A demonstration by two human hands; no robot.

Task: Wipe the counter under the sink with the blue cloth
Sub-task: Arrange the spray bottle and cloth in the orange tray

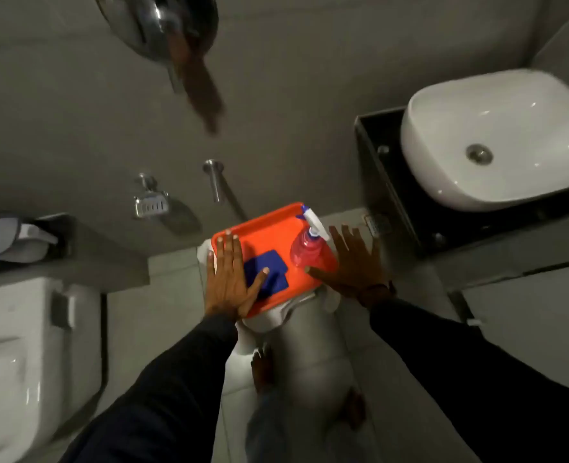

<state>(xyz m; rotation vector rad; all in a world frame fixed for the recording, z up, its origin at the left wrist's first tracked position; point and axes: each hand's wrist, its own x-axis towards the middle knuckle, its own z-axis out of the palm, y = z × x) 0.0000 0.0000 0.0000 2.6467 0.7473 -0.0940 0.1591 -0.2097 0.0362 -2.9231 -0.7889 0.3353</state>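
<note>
**Blue cloth on an orange tray, both hands spread above it**

The folded dark-blue cloth lies flat on a bright orange plastic tray, near its front edge. A red spray bottle with a white-and-blue trigger head stands on the tray's right side, just beside the cloth. The tray rests on a white stand over a pale tiled floor.

To the right, a white oval ceramic basin sits on a dark table against a grey wall. A white toilet stands at the left, and a chrome soap dish is fixed to the wall.

The left hand is released, fingers spread flat, its thumb over the cloth. The right hand is also open and splayed, beside the tray's right edge, grasping nothing. Both sleeves are dark.
</note>
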